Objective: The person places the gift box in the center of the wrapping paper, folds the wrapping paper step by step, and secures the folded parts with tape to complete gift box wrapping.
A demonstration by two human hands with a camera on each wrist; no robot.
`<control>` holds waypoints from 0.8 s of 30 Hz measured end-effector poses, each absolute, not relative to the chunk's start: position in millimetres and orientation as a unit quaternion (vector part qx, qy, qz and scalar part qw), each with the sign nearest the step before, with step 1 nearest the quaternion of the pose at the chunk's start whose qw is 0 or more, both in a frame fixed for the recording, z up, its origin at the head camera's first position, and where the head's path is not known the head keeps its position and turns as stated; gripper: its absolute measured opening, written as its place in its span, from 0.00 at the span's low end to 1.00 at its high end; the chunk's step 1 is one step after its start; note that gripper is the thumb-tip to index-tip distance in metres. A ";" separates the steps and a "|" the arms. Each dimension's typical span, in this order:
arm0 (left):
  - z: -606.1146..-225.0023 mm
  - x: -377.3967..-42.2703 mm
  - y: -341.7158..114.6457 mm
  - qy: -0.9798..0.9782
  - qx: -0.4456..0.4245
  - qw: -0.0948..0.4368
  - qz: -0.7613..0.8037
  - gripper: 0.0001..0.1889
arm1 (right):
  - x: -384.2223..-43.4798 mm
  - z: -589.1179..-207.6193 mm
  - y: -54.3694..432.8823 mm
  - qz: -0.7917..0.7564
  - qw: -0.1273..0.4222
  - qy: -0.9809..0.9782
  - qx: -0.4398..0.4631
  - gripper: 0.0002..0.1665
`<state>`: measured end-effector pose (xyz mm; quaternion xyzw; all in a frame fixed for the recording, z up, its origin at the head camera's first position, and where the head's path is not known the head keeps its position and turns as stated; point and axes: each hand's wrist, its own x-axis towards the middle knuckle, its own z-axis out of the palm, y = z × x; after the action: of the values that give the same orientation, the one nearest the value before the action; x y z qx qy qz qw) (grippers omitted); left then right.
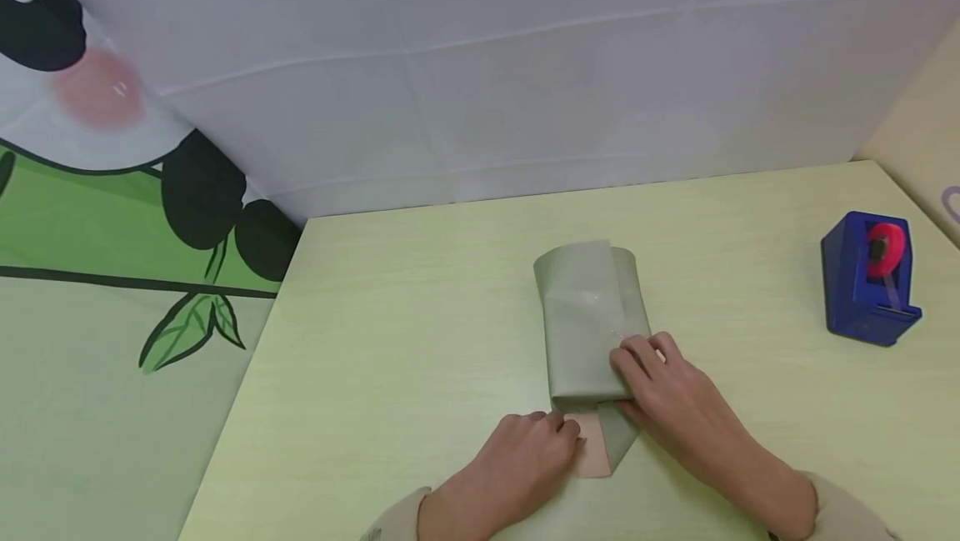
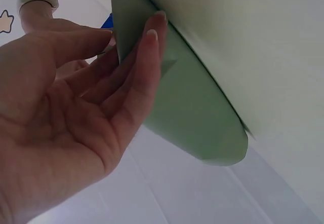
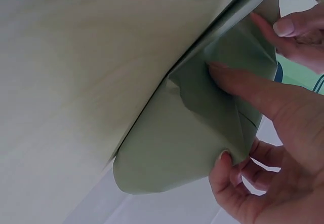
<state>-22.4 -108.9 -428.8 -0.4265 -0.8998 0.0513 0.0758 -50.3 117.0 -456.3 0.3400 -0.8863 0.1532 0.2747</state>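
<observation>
A grey-green sheet of paper (image 1: pixel 581 316) is wrapped into a flattened sleeve on the table, with a lengthwise seam on top and a shiny spot along it. At its near end sticks out a folded flap (image 1: pixel 592 451) showing a pale pink inner side. My left hand (image 1: pixel 521 462) pinches the left of this flap between thumb and fingers. On the right corner, my right hand (image 1: pixel 686 408) grips the paper; in the right wrist view its thumb (image 3: pixel 243 84) presses into the end fold while the other fingers curl over the top side. Whatever lies inside the sleeve is hidden.
A blue tape dispenser (image 1: pixel 862 291) with a red-cored roll stands at the table's right side. The pale wooden table (image 1: pixel 397 316) meets a white cloth backdrop (image 1: pixel 525 91) at its far edge. A green cartoon print (image 1: pixel 127 224) hangs at the left.
</observation>
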 end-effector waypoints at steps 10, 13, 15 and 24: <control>-428.2 -26.7 -106.3 -0.894 -0.443 0.056 -0.035 0.03 | -50.8 -457.2 116.0 0.149 0.290 -0.883 0.337 0.40; -427.3 -27.0 -105.0 -0.894 -0.444 0.047 -0.035 0.04 | -50.7 -457.1 115.9 0.149 0.287 -0.884 0.337 0.40; -426.9 -26.5 -104.3 -0.894 -0.445 0.047 -0.031 0.06 | -50.7 -456.9 115.8 0.148 0.284 -0.886 0.336 0.40; -427.6 -22.1 -103.5 -0.883 -0.463 0.081 -0.002 0.09 | -50.6 -456.9 115.5 0.147 0.281 -0.887 0.335 0.40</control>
<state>-22.1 -103.5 -427.6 -0.4627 -0.8829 -0.0015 0.0806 -50.6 115.5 -456.9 0.3347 -0.8873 0.1469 0.2812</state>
